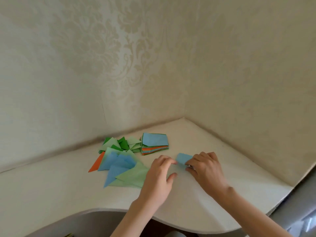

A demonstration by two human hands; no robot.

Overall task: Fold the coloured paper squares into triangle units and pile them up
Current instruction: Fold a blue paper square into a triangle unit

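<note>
Both hands, left hand [159, 170] and right hand [204, 167], pinch a small light-blue paper piece [183, 159] flat on the white bench [59, 185] (folded triangle pile [119, 161] lies left, square stack [154, 143] behind).

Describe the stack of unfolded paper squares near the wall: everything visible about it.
The stack of paper squares lies flat on the white table, close to the corner of the wall. A light blue sheet is on top; orange, green and blue edges show down its near side, slightly fanned, not flush. It looks like thin craft paper. Its left edge meets or overlaps the pile of folded triangles. Neither hand touches it.
</note>
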